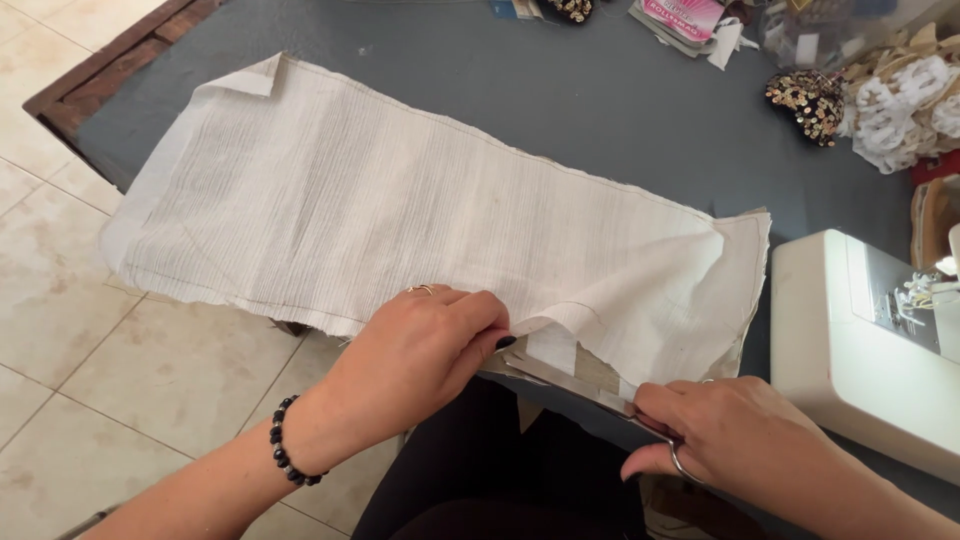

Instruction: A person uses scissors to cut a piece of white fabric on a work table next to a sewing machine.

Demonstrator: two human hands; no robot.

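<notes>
One cloth (400,210), one scissors (560,380), two hands

A home sewing corner, by the look of it: white sewing machine (865,335) on a grey-topped table (590,95), pale tiled floor (70,330) below. Lace trims (900,110), a sequinned patch (808,102) and small packets (685,20) heaped along the far edge.

Matt, ribbed cream cloth (400,210) with frayed edges lies across a smooth matt grey table (620,110). Shiny metal scissors (570,385) at lower centre. Glossy white plastic sewing machine (850,340) at right. Glossy beige floor tiles (90,370), lower left.
</notes>
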